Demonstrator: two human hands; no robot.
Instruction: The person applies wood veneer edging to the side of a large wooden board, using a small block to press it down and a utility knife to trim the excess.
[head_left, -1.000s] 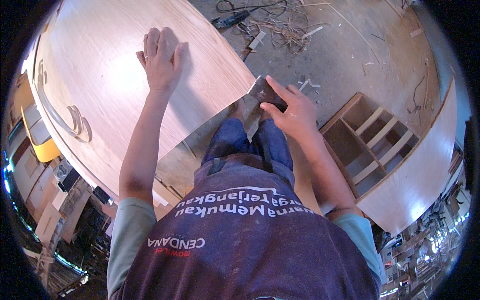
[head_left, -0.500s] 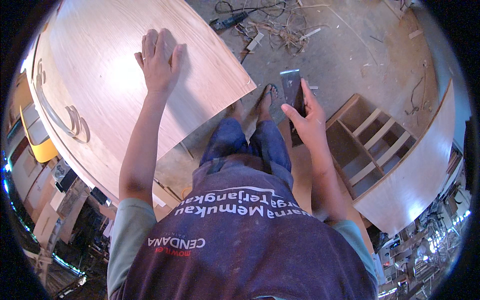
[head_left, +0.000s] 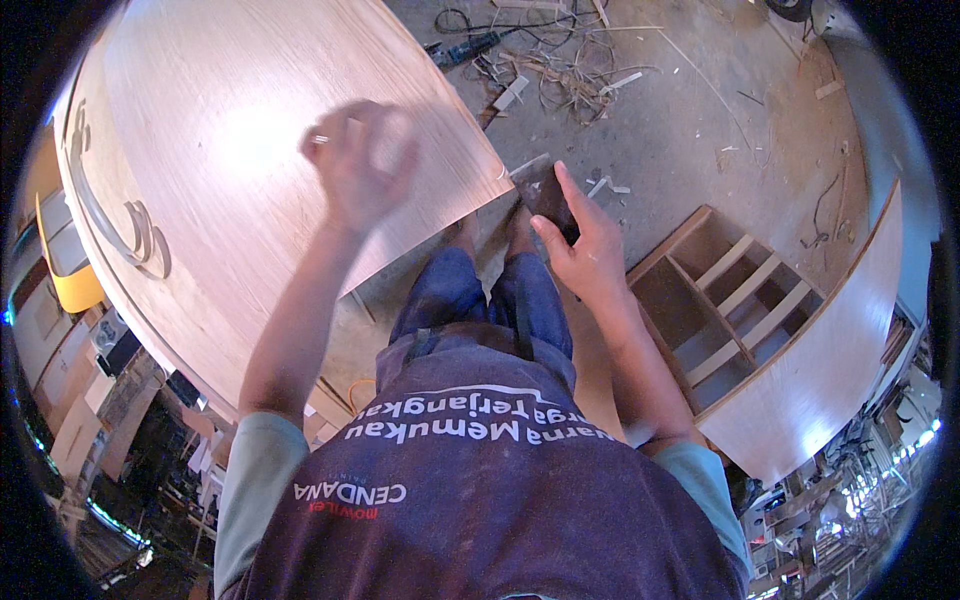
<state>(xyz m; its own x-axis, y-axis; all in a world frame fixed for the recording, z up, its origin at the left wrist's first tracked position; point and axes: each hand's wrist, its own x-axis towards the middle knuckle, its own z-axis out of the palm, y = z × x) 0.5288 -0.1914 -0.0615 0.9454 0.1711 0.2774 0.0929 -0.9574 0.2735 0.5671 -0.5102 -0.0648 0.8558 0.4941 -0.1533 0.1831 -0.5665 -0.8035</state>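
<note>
A large pale wooden panel (head_left: 230, 240) with a rounded left side fills the upper left. My left hand (head_left: 362, 175) is over the panel near its right part, blurred by motion; its fingers are loosely bent, the thumb stands apart, and nothing shows in it. My right hand (head_left: 592, 245) grips a dark, flat, blade-like tool (head_left: 545, 190) with a pale straight end. The tool's end is beside the panel's near right corner; whether it touches cannot be made out. My palm hides part of the tool.
An open wooden cabinet frame (head_left: 705, 205) with pale slats lies on the right. Beyond the panel, a power tool (head_left: 470, 47) with a cord lies among wood shavings (head_left: 570, 80) and offcuts on the concrete floor. Curved grey pieces (head_left: 105, 220) lie along the panel's left side. A yellow chair (head_left: 75, 285) is farther left.
My left hand has lifted off the panel, moving right and nearer, its fingers bending. My right hand has brought the dark tool left to the panel's corner and tilted it.
</note>
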